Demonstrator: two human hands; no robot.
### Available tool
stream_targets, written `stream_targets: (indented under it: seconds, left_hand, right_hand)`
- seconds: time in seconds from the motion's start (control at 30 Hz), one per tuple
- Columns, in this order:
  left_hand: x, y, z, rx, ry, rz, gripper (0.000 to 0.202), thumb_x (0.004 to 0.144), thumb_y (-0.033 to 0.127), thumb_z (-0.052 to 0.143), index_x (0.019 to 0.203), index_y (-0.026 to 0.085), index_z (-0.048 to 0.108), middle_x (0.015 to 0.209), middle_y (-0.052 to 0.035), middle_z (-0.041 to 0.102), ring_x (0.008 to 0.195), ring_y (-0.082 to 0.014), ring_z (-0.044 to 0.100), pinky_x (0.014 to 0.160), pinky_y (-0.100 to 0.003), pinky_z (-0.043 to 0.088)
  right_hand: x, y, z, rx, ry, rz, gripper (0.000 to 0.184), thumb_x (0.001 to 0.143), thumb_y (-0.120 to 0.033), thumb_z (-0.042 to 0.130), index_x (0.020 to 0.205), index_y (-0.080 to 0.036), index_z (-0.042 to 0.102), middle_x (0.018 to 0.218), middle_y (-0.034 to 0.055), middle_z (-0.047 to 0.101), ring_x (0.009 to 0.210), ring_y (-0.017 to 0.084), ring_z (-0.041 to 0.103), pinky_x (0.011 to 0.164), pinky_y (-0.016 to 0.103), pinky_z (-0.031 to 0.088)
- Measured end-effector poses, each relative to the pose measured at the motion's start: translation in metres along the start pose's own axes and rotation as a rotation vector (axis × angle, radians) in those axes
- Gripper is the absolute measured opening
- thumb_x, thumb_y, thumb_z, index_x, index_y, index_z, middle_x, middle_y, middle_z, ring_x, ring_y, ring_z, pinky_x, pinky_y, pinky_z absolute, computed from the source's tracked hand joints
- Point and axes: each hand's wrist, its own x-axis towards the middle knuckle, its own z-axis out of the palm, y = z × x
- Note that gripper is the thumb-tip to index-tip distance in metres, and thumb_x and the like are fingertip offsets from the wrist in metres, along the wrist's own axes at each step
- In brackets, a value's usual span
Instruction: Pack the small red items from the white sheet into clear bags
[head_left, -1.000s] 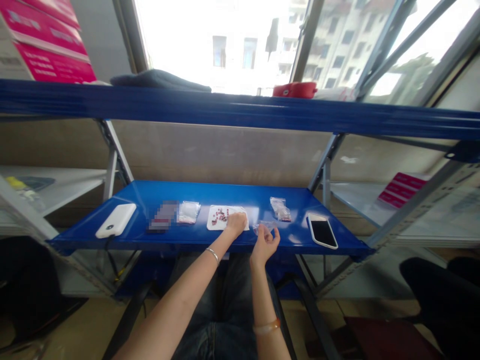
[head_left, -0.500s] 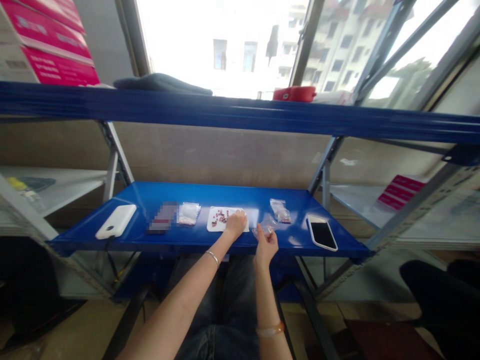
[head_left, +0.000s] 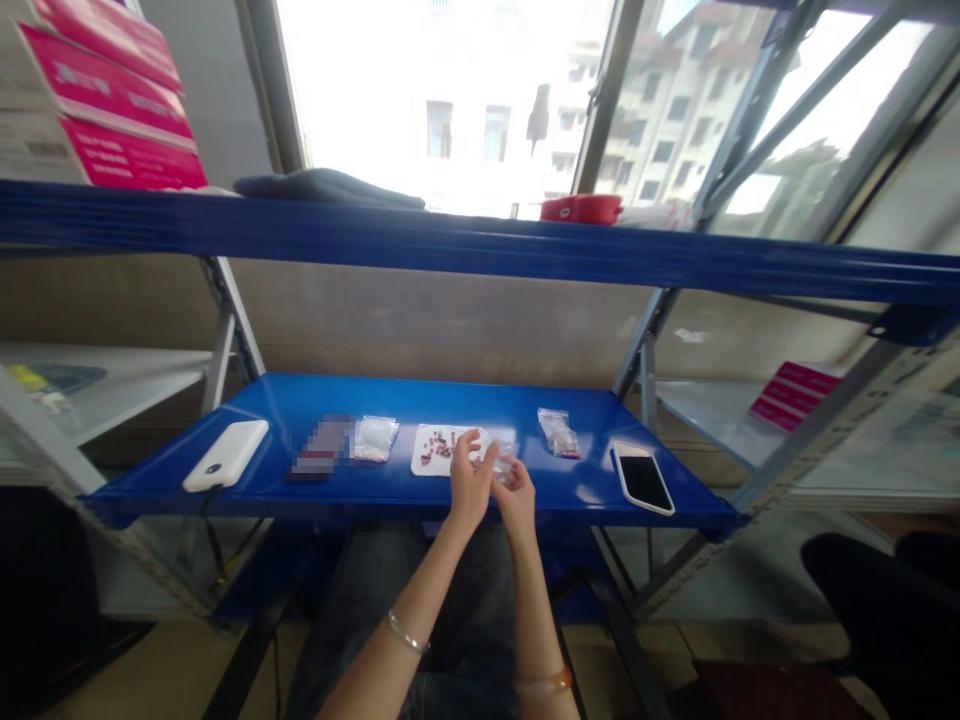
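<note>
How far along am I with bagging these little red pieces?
Looks done: one clear bag lies right of the white tray, another left of it. In hand: the right hand holds a small clear bag, the left hand pinched beside it. Left: a scatter of red pieces on the tray.

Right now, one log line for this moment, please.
right hand: holds small clear bag | left hand: at bag | beads: on white sheet
</note>
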Motion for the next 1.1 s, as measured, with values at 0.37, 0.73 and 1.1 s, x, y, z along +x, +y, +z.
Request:
stream_targets:
  seconds: [0.37, 0.73, 1.1]
  left_hand:
    - [0.007, 0.018, -0.063, -0.330, 0.140, -0.309, 0.032, 0.056, 0.032, 0.076, 0.080, 0.012, 0.068, 0.074, -0.0078, 0.071, 0.074, -0.0209, 0.067, 0.069, -0.028, 0.049]
    - [0.009, 0.010, -0.079, -0.386, 0.131, -0.335, 0.045, 0.056, 0.034, 0.079, 0.094, 0.013, 0.064, 0.088, -0.0086, 0.072, 0.075, -0.0171, 0.068, 0.067, -0.025, 0.049]
    - [0.005, 0.019, -0.085, -0.048, -0.346, -0.232, 0.024, 0.068, 0.037, 0.068, 0.077, 0.015, 0.064, 0.070, -0.0031, 0.069, 0.064, -0.0155, 0.064, 0.066, -0.025, 0.048]
  right_hand:
    - [-0.019, -0.034, 0.002, -0.087, -0.552, 0.219, 0.034, 0.065, -0.043, 0.071, 0.083, -0.014, 0.066, 0.070, 0.0046, 0.067, 0.054, 0.012, 0.058, 0.045, 0.020, 0.039]
    - [-0.018, -0.027, 0.017, -0.051, -0.298, 0.173, 0.033, 0.062, -0.045, 0.073, 0.074, -0.015, 0.068, 0.068, 0.0065, 0.070, 0.057, 0.017, 0.063, 0.047, 0.023, 0.040]
    - [-0.018, -0.037, 0.013, 0.099, -0.221, 0.198, 0.032, 0.062, -0.041, 0.075, 0.081, -0.017, 0.068, 0.087, 0.0072, 0.071, 0.084, 0.023, 0.065, 0.062, 0.027, 0.048]
